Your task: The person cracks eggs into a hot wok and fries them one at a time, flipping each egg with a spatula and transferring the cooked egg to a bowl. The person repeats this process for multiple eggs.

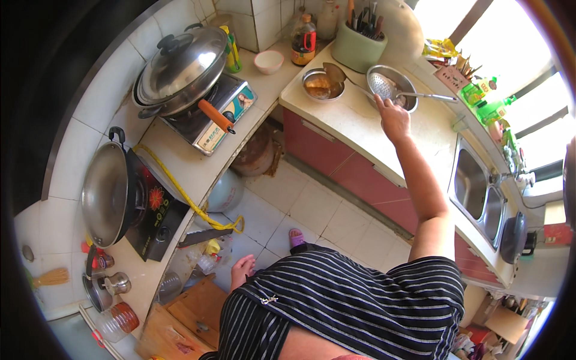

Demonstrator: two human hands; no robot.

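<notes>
My right hand [395, 119] is over the near rim of a steel bowl [413, 83], its fingertips at the handle of a metal ladle [334, 73]; whether they grip it is unclear. The ladle's head lies over the rim of a smaller steel bowl [323, 97] holding brown liquid. A perforated skimmer [382, 85] rests in the larger bowl, its handle reaching right past the rim. Some food shows under the skimmer, partly hidden. My left hand [243, 269] is low beside my body, fingers apart, with nothing in it.
Left, a lidded wok [180, 67] stands on a gas stove [209, 135]; another wok [105, 193] leans by a black cooker [155, 216]. A yellow hose [180, 189] hangs over the counter edge. Behind the bowls are a green knife holder [357, 47] and a sauce bottle [303, 42]. A sink [470, 180] is right.
</notes>
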